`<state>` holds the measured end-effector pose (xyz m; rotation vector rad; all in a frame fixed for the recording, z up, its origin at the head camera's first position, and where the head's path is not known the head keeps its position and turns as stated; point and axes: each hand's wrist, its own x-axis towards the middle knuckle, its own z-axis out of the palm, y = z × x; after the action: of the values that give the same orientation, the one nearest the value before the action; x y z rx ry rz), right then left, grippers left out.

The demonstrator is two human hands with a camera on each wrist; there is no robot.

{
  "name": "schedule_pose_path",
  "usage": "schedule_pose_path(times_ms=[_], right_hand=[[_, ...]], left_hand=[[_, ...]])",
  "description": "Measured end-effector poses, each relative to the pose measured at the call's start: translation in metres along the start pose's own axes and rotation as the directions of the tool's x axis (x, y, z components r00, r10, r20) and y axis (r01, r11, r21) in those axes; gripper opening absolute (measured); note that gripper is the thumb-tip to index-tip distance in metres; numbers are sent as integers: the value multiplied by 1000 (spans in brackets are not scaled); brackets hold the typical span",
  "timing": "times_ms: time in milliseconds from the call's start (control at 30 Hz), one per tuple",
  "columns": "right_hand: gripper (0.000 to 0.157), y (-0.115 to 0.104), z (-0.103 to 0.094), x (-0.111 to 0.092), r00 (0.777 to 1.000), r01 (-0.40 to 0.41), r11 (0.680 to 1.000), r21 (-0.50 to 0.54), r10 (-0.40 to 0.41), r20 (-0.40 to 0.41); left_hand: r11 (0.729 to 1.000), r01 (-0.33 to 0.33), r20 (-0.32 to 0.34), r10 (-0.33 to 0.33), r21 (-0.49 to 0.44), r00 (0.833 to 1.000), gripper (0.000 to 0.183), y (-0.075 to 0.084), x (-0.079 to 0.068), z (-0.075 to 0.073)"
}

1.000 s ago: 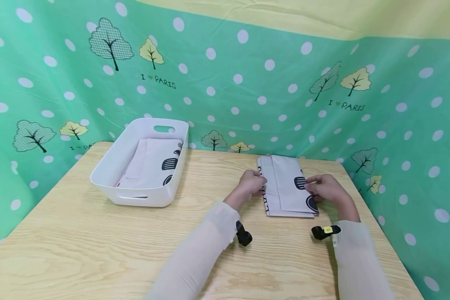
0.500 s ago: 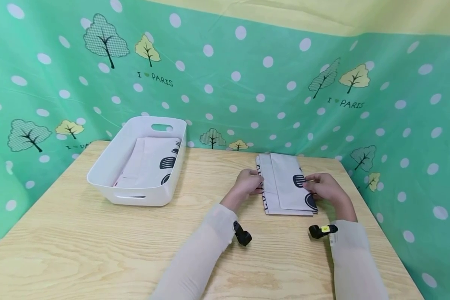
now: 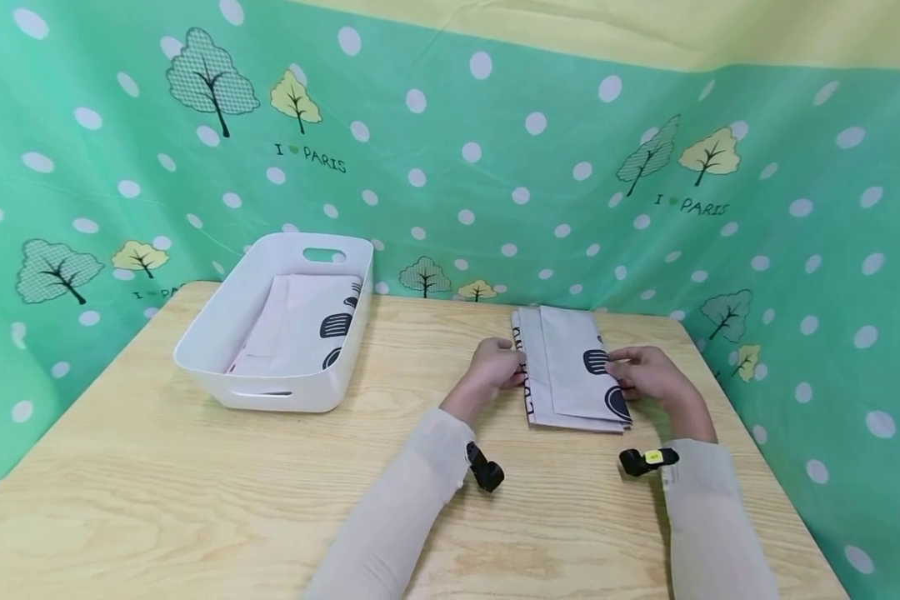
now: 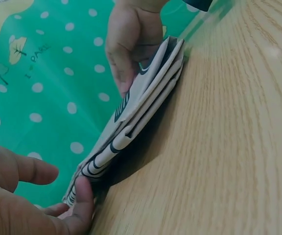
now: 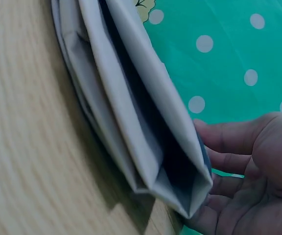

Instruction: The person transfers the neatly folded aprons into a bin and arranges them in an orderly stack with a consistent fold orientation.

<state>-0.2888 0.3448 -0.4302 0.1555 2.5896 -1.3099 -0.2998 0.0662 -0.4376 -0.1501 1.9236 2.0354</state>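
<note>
A folded white cloth (image 3: 570,358) with black kitchen-utensil prints sits at the right of the table, its layers stacked thick. My left hand (image 3: 495,364) is at its left edge; in the left wrist view, fingers (image 4: 84,198) curl in under that edge and the thumb stands slightly apart from it. My right hand (image 3: 648,377) pinches the opposite edge, thumb on top and the other fingers beneath, as the right wrist view shows. Dark shadow lies under the cloth (image 4: 131,112), which tilts above the tabletop.
A white plastic basket (image 3: 270,392) with handle slots stands at the left, holding another folded cloth (image 3: 292,325) of similar print. A green dotted curtain (image 3: 435,208) closes off the back and sides of the wooden table (image 3: 195,500).
The head view has shifted slightly. The cloth's near edge and print have moved a little to the left between my hands, which stay at its two sides.
</note>
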Motion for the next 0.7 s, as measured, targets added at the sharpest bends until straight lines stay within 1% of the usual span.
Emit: schedule_pose_path(times_ms=[200,333,567,700], right_hand=[[53,-1,-3,-1,999,-30,994,101,25,46],[56,-1,-3,-1,997,-45,988,147,35,70],[57,-6,-3,-4,994,-46,978,205,25,105],[55,-9,-1,-3,992,-62,973,222,37,118]], left_hand=[[999,-4,18,4,32,1000,49,3,1,1],[999,3,25,-5,49,1000,50,4,1,0],[998,15,20,-16,69,1000,49,5,0,-2],[996,11,29,-14,93,999,46,5,0,-2]])
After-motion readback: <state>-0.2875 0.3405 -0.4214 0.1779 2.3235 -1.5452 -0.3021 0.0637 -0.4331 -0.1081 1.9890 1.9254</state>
